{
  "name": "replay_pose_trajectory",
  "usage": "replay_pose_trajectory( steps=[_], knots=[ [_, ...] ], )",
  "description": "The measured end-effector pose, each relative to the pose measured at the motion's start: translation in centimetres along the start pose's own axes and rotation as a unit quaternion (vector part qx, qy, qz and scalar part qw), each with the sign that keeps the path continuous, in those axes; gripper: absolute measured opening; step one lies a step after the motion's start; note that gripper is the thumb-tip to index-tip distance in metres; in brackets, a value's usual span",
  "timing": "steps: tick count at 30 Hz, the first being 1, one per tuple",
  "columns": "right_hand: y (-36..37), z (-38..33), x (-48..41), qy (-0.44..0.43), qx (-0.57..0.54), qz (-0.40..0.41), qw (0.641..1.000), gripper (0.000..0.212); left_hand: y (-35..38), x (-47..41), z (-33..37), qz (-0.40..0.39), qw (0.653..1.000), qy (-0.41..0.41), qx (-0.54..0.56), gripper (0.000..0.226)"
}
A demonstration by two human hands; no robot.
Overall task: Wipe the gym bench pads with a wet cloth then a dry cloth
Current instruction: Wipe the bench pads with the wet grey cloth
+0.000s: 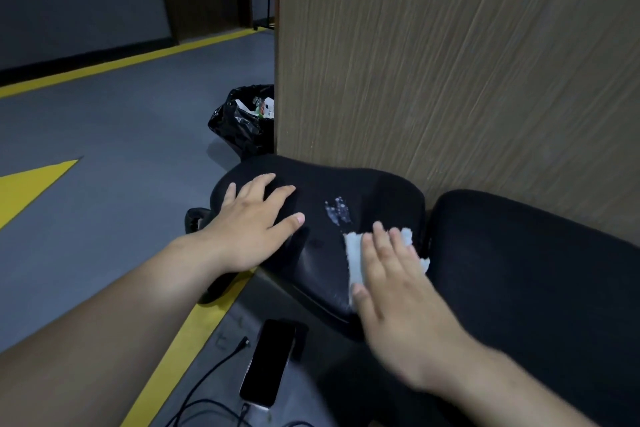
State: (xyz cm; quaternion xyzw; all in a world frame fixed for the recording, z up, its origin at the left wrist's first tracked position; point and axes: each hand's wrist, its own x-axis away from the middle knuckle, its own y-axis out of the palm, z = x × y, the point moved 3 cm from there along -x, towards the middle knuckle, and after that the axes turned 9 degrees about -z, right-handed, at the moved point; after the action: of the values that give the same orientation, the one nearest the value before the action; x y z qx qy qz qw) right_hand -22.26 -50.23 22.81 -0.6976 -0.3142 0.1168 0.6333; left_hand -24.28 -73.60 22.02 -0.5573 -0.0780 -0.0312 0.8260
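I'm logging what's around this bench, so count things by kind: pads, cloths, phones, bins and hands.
Bench pads: 2, small pad and long pad
Cloths: 1, white cloth
Phones: 1, phone
Bins: 1, bagged bin
Hands: 2, left hand and right hand
Total: 7

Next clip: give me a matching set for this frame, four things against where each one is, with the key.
Things
1. left hand
2. white cloth
3. phone
4. black bin bag

Places
a. under the right hand, on the bench pad
b. on the floor, beside a cable
c. flat on the pad's left part, holding nothing
d. beyond the pad, at the edge of the wooden panel

Pairs: 1-c, 2-a, 3-b, 4-d
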Motion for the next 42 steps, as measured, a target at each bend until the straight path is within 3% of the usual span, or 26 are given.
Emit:
replay_pose_trajectory(
  steps=[6, 13, 23, 29, 35, 38, 42],
  knots=[
    [0.8, -2.4, -0.9, 0.017, 0.029, -0.010, 0.999, 0.086, 0.0, 0.0, 0.0, 0.019, 1.000, 0.009, 0.014, 0.053],
    [-1.5, -3.2, -8.4, 0.030, 0.050, -0.037, 0.998, 0.067, -0.1, -0.1, -0.3, 0.039, 0.999, 0.020, 0.032, 0.048],
    [-5.9, 4.8, -17.5, 0.163, -0.023, -0.069, 0.984, 0.063, -0.2, -0.2, -0.6, 0.029, 0.999, 0.025, 0.007, 0.051],
    [-4.5, 4.3, -15.0, 0.102, 0.011, -0.038, 0.994, 0.062, -0.2, -0.2, -0.7, 0.025, 1.000, 0.015, 0.009, 0.053],
    [-2.0, 1.2, -5.9, 0.016, 0.028, -0.021, 0.999, 0.067, -0.2, -0.1, -0.8, 0.038, 0.999, 0.018, 0.011, 0.055],
    [-0.8, -0.3, -2.1, -0.003, 0.033, -0.011, 0.999, 0.080, -0.1, 0.0, -0.9, 0.052, 0.998, 0.023, 0.009, 0.054],
    [0.3, -1.3, -0.7, 0.004, 0.052, 0.002, 0.999, 0.075, -0.1, 0.4, -0.9, 0.070, 0.997, 0.017, 0.006, 0.053]
  ],
)
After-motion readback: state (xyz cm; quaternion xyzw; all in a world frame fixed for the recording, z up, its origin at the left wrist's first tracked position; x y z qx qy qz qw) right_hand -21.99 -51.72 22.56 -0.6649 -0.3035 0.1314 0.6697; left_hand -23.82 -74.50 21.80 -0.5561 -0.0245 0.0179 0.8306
